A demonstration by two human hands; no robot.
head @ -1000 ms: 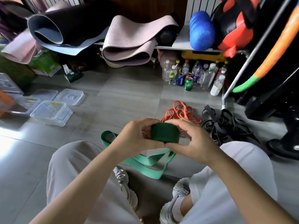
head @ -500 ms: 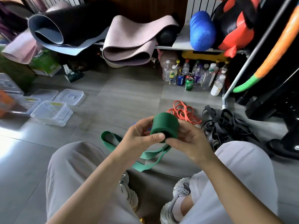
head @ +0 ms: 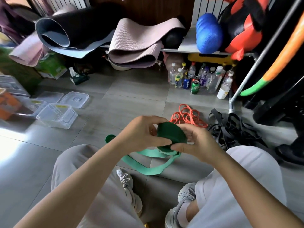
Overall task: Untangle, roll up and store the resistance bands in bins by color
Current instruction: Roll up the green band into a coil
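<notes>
Grip report from my screen: the left hand pinches the left side of the green band roll, curling over its top, and the right hand pinches the roll's lower right edge between thumb and forefinger. I see the roll held up off the floor, in front of the knees. Its loose tail hangs down and lies in a loop on the floor below the hands. Beyond the roll, a tangle of orange bands lies just beside a heap of black bands. Clear bins stand well apart at far left, lids beside them
</notes>
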